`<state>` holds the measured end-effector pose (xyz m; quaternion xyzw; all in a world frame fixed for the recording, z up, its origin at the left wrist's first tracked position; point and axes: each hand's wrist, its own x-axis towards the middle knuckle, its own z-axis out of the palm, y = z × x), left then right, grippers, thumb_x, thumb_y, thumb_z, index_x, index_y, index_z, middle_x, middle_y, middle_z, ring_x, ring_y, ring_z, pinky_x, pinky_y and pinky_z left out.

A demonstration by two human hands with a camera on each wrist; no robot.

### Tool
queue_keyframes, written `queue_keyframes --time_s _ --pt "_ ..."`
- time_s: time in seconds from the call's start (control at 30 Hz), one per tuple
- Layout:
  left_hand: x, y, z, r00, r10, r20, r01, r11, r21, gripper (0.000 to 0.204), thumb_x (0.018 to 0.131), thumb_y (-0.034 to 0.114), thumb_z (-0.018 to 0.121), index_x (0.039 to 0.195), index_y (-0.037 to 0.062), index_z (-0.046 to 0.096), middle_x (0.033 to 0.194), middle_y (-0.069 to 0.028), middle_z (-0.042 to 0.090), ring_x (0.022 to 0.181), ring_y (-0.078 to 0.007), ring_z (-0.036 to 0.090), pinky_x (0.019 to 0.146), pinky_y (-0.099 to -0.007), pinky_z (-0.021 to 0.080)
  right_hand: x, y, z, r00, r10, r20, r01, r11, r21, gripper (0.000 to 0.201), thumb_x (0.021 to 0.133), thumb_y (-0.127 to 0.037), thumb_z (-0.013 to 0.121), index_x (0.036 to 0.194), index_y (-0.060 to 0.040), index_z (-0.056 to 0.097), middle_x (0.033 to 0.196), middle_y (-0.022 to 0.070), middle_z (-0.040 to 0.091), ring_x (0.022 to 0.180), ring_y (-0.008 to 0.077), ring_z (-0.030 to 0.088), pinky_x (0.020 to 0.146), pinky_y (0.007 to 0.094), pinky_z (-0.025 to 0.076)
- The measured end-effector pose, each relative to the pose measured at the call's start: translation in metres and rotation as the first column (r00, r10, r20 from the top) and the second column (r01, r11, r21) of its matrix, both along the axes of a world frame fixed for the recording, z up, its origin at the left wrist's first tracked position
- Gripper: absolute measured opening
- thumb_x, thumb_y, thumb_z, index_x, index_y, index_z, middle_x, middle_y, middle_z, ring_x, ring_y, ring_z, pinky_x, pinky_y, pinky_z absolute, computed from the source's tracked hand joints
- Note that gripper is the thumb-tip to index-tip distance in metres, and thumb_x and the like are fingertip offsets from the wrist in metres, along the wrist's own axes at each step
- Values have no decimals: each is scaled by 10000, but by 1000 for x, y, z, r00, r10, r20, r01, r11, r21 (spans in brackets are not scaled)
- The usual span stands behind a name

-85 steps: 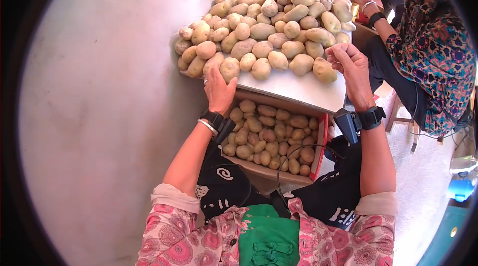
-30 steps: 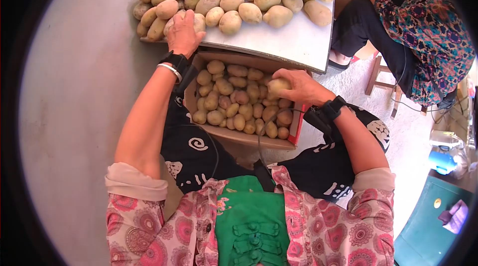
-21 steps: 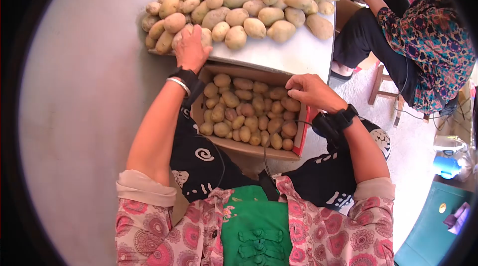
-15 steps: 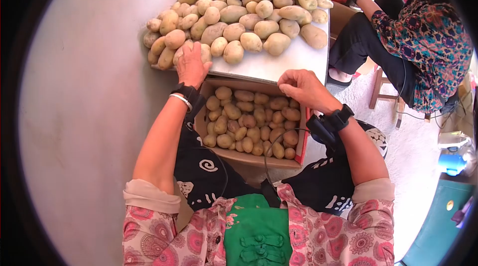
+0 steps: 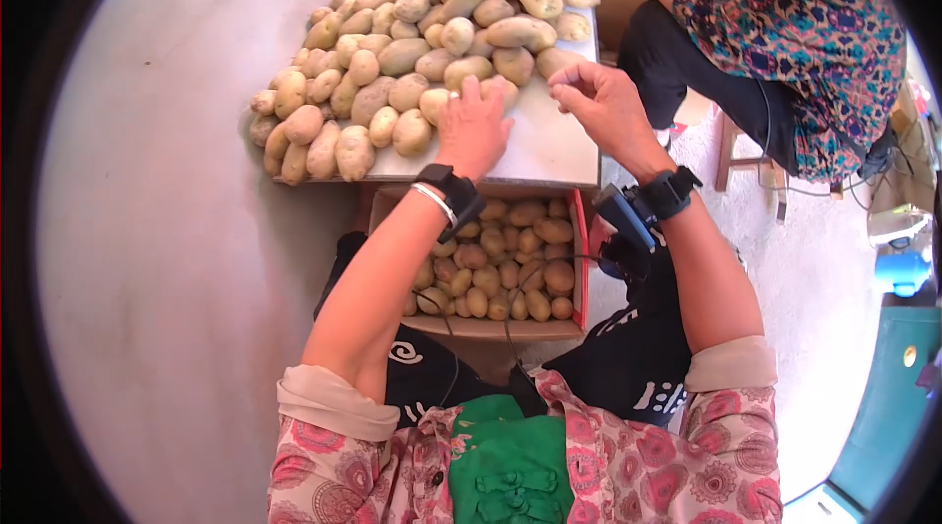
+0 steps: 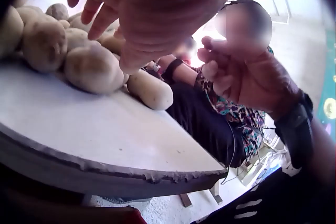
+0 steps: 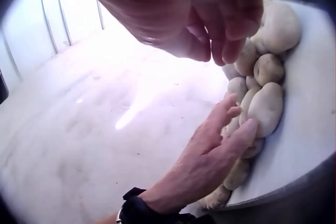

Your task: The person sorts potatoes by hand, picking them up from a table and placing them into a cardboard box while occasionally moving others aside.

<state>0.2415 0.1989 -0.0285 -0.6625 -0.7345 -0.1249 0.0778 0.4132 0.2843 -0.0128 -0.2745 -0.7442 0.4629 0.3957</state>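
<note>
Potatoes [image 5: 402, 58] lie heaped across a white tabletop [image 5: 549, 151]. My left hand [image 5: 474, 131] reaches over the heap's near edge. In the right wrist view its fingers are extended and its thumb touches a pale potato [image 7: 266, 109]. Over the table's near right corner, close to the end potato of the front row, is my right hand [image 5: 613, 117]; its fingers are loosely bent with nothing between them. Below the table edge stands a cardboard box [image 5: 580, 264] holding many potatoes [image 5: 486, 279], partly hidden by my left wrist.
Another person [image 5: 785, 53] in a patterned top sits right of the table, near a wooden stool [image 5: 726, 151]. A dark cable [image 5: 510, 313] runs over the box. A teal surface [image 5: 888, 396] and a blue object [image 5: 901, 272] are at the far right.
My right hand let go of a potato over the box and rose to the table's right corner. My left hand moved right along the front row of potatoes.
</note>
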Motion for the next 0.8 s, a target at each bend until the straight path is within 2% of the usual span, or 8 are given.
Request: queue_keyframes --time_s 0.1,0.23,0.3,0.47,0.57,0.67,0.73,0.8 --pt "-5 5 -4 995 56 -80 -56 998 1 541 734 194 689 1224 155 462 1001 -188 468 891 -390 545 759 -467 460 5 1 -1 1000 -8 -9 8 1000 -5 187 795 -162 599 856 6 650 713 51 649 636 101 576 609 260 465" --pt "7 -5 4 996 29 -87 -32 999 -37 518 695 113 691 1166 119 473 1006 -196 479 882 -385 550 765 -449 466 8 2 -1 998 8 -57 -8 1000 -1 175 798 -163 610 864 -9 658 700 16 639 618 74 562 583 244 459" --pt "14 -19 8 994 -108 14 108 993 -43 488 662 79 681 1110 85 487 1013 -189 503 886 -376 549 763 -436 467 8 4 -1 997 23 -71 -24 1000 -20 156 802 -157 614 862 -23 666 694 6 631 609 51 551 563 226 451" --pt "36 -83 19 984 -180 14 181 977 -110 445 632 61 669 1040 62 492 989 -154 536 881 -367 547 746 -430 473 9 -3 -1 997 47 -67 -48 999 -5 162 809 -160 605 869 -20 660 685 8 625 610 52 551 565 226 448" --pt "37 -123 1 980 -153 125 172 972 -160 447 636 109 678 1041 71 492 986 -153 535 875 -362 550 737 -425 476 11 -3 6 998 62 1 -62 998 -22 161 830 -163 605 891 -22 652 719 -3 617 642 46 544 570 213 433" --pt "25 -155 -42 979 -38 201 80 975 -206 471 639 173 688 1054 82 484 990 -159 532 873 -362 555 744 -431 473 6 -4 3 996 94 11 -93 995 -28 157 849 -162 604 904 -22 645 750 -16 611 668 40 538 569 200 419" --pt "22 -165 -59 958 135 255 -44 942 -334 506 646 221 696 1080 87 473 999 -164 527 879 -363 560 751 -437 470 1 -1 1 994 106 -11 -106 994 3 153 848 -159 599 901 -21 643 746 -18 611 662 39 537 566 201 420" --pt "22 -172 -80 948 149 281 -45 937 -346 529 658 223 706 1106 88 459 1018 -169 523 896 -374 558 757 -445 468 -4 0 2 995 95 16 -96 995 33 147 843 -145 596 893 -13 637 753 -16 617 671 41 546 574 204 429"
